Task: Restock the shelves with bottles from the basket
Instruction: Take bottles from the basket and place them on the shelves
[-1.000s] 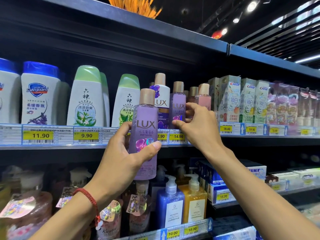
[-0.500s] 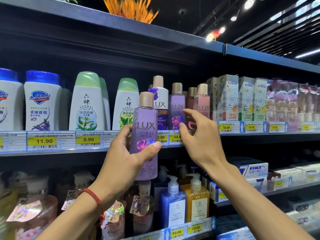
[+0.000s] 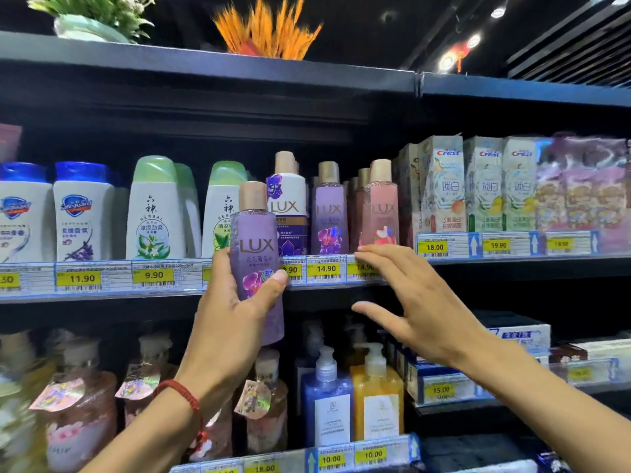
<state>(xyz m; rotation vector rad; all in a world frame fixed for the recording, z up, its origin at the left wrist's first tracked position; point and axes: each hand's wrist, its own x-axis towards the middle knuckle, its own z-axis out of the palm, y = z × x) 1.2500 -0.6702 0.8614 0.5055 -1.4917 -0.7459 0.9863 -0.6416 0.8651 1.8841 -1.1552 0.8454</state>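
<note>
Head view: a purple Lux bottle [image 3: 254,247] held up in front of the middle shelf [image 3: 102,298].
The left hand [image 3: 232,322] grips it upright, thumb across the label. The right hand [image 3: 420,312] is spread, holding nothing, its fingertips [image 3: 362,256] at the price strip below a pink bottle [image 3: 380,209].

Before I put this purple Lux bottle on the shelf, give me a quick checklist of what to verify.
1. Grip: left hand wraps the held purple bottle, which is upright: ok.
2. Matching row: the shelf purple bottle stands above the 14.90 tag: ok.
3. Free room in that row: the depth around that bottle is hidden: cannot tell.
4. Right hand free: open, holds nothing, fingertips near the base of the pink bottle: ok.
5. Headroom: a dark gap shows between the caps and the upper shelf: ok.
</note>
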